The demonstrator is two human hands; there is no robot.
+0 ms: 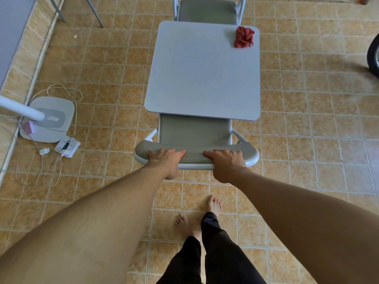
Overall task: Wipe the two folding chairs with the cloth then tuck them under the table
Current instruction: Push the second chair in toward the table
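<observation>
The near folding chair has a grey padded seat and a white metal frame; the front of its seat lies under the near edge of the light grey table. My left hand and my right hand both grip the top of its grey backrest, fingers curled over it. The far folding chair stands at the table's far side, its seat partly under the tabletop. A crumpled red cloth lies on the table's far right corner.
A white fan base with cables and a power strip sits on the tiled floor at the left. Metal legs stand at the far left. A dark wheel shows at the right edge. My bare feet stand behind the chair.
</observation>
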